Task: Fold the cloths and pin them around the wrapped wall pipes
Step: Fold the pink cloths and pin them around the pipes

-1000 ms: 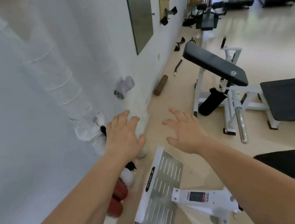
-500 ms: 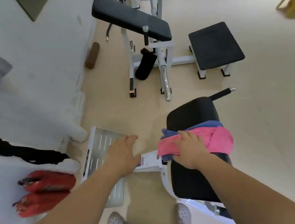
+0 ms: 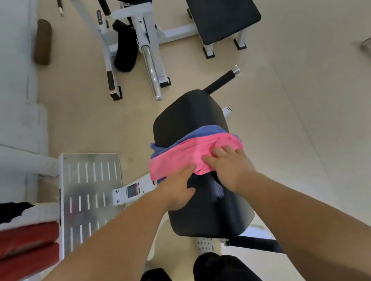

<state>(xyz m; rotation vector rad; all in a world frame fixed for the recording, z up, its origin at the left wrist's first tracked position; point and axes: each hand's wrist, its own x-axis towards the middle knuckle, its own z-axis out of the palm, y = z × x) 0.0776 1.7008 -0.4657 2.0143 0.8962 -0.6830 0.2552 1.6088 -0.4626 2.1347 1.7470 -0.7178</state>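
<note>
Grip: right hand [image 3: 229, 170] on soft pink cloth [image 3: 177, 159], pinch undeterminable; left hand [image 3: 177, 188], fingers straight, touches its edge | Placement: over blue cloth [image 3: 193, 133] on black padded seat [image 3: 188, 114], likely for folding support.

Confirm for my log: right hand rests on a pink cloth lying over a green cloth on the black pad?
No: head view shows the right hand on a pink cloth lying over a blue cloth, not green, on the black pad.
</note>
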